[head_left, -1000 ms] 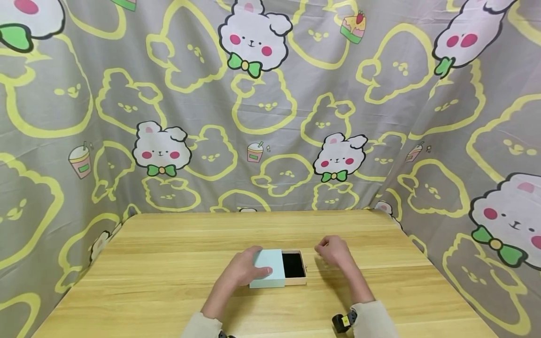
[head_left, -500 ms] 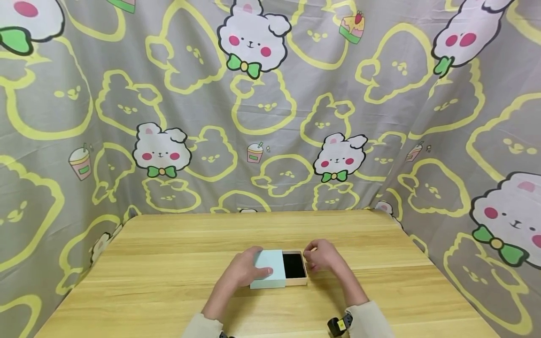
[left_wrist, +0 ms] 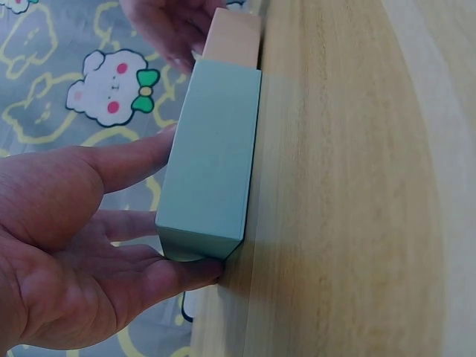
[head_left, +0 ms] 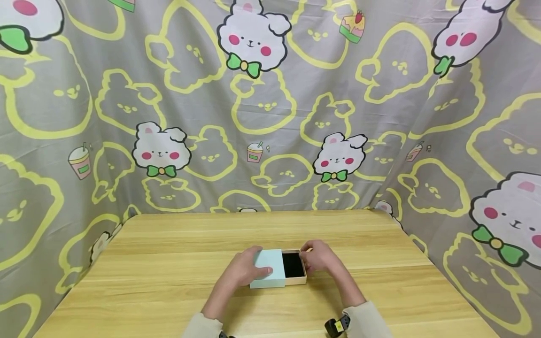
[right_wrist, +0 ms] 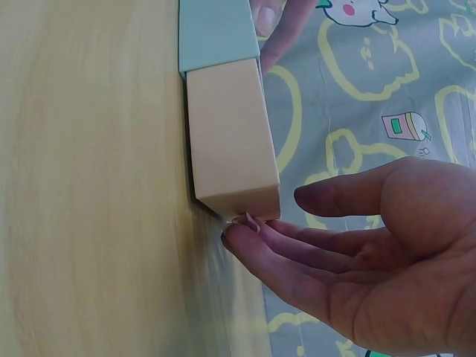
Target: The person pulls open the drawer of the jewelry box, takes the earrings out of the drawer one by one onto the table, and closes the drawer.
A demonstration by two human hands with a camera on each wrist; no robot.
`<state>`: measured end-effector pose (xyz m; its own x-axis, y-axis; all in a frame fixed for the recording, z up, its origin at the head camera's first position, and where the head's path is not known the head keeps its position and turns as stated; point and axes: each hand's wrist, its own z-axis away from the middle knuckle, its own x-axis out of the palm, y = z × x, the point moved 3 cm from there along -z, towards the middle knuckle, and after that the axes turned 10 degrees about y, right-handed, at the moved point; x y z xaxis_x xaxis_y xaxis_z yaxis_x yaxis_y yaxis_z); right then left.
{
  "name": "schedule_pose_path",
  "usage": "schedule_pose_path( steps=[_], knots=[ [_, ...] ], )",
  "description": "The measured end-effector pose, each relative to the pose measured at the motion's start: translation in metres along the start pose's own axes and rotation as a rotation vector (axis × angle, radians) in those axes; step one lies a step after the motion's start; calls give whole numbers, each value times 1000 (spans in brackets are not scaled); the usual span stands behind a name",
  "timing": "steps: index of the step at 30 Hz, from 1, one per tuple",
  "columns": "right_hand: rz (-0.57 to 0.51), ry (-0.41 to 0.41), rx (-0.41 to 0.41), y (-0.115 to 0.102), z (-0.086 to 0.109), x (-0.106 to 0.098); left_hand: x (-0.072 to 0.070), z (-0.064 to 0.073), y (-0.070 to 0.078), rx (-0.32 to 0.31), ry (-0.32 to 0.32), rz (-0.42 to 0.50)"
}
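A small drawer box lies on the table, with a light blue sleeve (head_left: 270,263) and a peach inner drawer (right_wrist: 230,134) slid partly out to the right. Black lining (head_left: 293,265) shows inside the drawer. My left hand (head_left: 243,268) holds the sleeve at its left part, thumb over the top and a finger against the end in the left wrist view. At the drawer's right end is my right hand (head_left: 318,256), fingertips touching the end face beside a small ribbon tab (right_wrist: 251,222). Its thumb stands apart from the box.
The wooden table (head_left: 169,295) surrounds the box. A grey curtain (head_left: 270,188) with yellow outlines and cartoon bunnies hangs behind the table and along both sides. Black wrist cameras, such as the right one (head_left: 336,326), sit near the sleeve cuffs.
My right hand has moved left from beside the box until its fingers meet the drawer's end. My left hand and the box stay in place, the drawer equally far out.
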<state>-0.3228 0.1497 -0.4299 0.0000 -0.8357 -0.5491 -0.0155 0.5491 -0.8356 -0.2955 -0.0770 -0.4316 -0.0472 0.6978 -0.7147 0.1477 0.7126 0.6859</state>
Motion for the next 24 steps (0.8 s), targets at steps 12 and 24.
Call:
schedule_pose_path(
  steps=[12, 24],
  knots=[
    [48, -5, -36, -4, 0, 5, 0, 0, -1, 4, 0, -4],
    [64, -10, -64, -10, 3, 13, -1, 0, 0, -6, -10, -1]
  ],
)
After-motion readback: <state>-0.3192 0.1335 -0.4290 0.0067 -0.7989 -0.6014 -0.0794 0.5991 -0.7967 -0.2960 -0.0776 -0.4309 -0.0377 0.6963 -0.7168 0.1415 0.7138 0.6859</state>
